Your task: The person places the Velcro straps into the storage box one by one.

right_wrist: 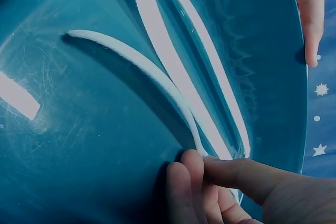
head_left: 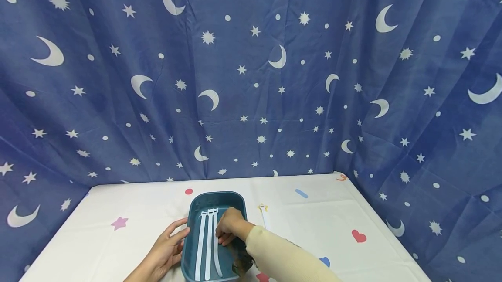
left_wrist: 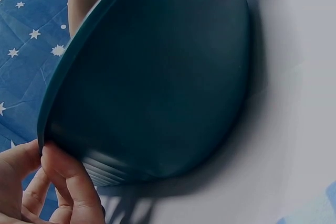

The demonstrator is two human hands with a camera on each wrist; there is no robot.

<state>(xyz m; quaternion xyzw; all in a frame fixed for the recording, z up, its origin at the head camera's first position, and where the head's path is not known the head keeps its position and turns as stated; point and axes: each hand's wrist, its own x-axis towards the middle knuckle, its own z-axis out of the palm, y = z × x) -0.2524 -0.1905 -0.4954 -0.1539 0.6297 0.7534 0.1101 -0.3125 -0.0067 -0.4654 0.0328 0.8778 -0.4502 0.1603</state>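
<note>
A dark teal plastic tub (head_left: 217, 195) stands on the table, with several white slotted straps (head_left: 201, 240) like reusable cable ties inside. At the tub's left side my left hand (head_left: 166, 247) holds the rim, thumb and fingers at its edge; the left wrist view has the fingers (left_wrist: 73, 177) against the outer wall. My right hand (head_left: 231, 226) reaches into the tub and pinches one strap (right_wrist: 142, 69) near its slotted end between thumb and fingers. That strap's free tail curves away over the floor of the tub. Two more straps (right_wrist: 168, 61) lie close beside it.
Another white strap (head_left: 263, 216) lies on the table to the right of the tub, partly hidden by the right sleeve (head_left: 282, 251). The white tablecloth (head_left: 149, 203) carries printed colored shapes. A blue curtain (head_left: 243, 77) with moons and stars hangs behind the table.
</note>
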